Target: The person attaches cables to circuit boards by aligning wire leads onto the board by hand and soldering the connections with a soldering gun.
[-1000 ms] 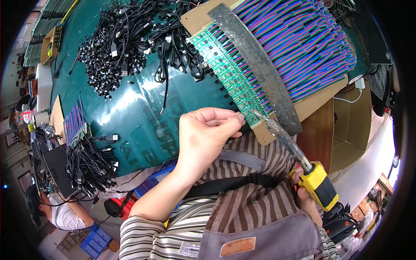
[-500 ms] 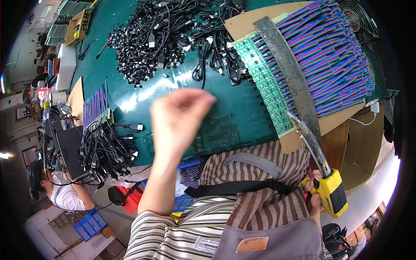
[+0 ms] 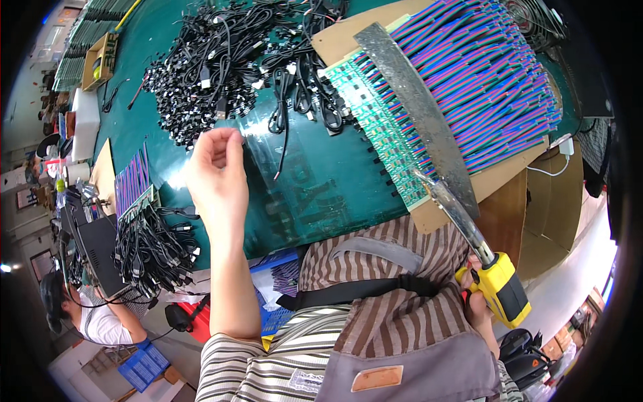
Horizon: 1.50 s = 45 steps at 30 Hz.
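Observation:
My left hand (image 3: 220, 164) is raised over the table at the near edge of a pile of small black connectors (image 3: 177, 100). Its fingers are curled with the tips pressed together, and whatever may be between them is hidden. My right hand (image 3: 477, 303) is wrapped round the handle of a yellow and black soldering gun (image 3: 502, 288). The gun's long metal barrel points up and left, its tip close to the near end of a row of green circuit boards (image 3: 375, 127). A dark metal bar (image 3: 418, 100) lies across the red, green and blue wires (image 3: 489, 87) joined to these boards.
Bundled black USB cables (image 3: 234, 40) heap behind the connectors, and one black cable (image 3: 281, 114) trails toward me. At left, finished-looking boards with black cables (image 3: 151, 241) hang over the table (image 3: 315, 201) edge. A seated person (image 3: 100, 315) is at far left.
My left hand has moved left, away from the trailing black cable and up to the connector pile. The right hand still grips the soldering gun. The whole view has shifted slightly.

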Motion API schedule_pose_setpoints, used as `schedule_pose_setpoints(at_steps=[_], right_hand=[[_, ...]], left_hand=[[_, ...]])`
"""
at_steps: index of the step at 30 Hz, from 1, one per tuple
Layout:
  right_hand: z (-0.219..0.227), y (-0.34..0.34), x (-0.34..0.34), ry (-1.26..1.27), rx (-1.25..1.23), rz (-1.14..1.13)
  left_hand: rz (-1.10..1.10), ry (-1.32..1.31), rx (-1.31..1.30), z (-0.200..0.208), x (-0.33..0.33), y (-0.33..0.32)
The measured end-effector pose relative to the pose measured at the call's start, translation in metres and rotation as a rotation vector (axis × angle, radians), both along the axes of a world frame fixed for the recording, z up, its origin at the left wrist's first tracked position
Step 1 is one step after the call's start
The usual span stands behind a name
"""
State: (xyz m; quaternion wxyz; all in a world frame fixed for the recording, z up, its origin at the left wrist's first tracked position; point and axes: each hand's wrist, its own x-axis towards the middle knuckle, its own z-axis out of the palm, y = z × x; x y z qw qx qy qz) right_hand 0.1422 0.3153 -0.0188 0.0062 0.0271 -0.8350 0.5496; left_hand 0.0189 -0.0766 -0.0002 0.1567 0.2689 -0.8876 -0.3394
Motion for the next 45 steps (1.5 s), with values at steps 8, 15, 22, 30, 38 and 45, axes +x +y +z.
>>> schedule_pose_setpoints(at_steps=[8, 15, 22, 30, 38, 45], right_hand=[[-0.002, 0.004, 0.005, -0.063, 0.001, -0.008], [-0.009, 0.019, 0.018, -0.093, 0.031, 0.057], [0.022, 0.000, -0.009, 0.002, 0.153, 0.135], [0.022, 0.002, -0.009, -0.013, 0.155, 0.127], [0.020, -0.005, -0.010, 0.099, 0.166, 0.134], [0.008, 0.010, 0.011, -0.080, 0.075, 0.112]], left_hand=[[-0.282, -0.216, 1.075, 0.025, 0.035, 0.084], [-0.304, -0.350, 1.221, 0.019, 0.032, 0.104], [-0.241, -0.405, 1.249, 0.018, 0.021, 0.105], [-0.209, -0.416, 1.270, 0.016, 0.017, 0.104], [-0.205, -0.430, 1.231, 0.016, 0.016, 0.109], [-0.231, -0.404, 1.197, 0.017, 0.016, 0.109]])
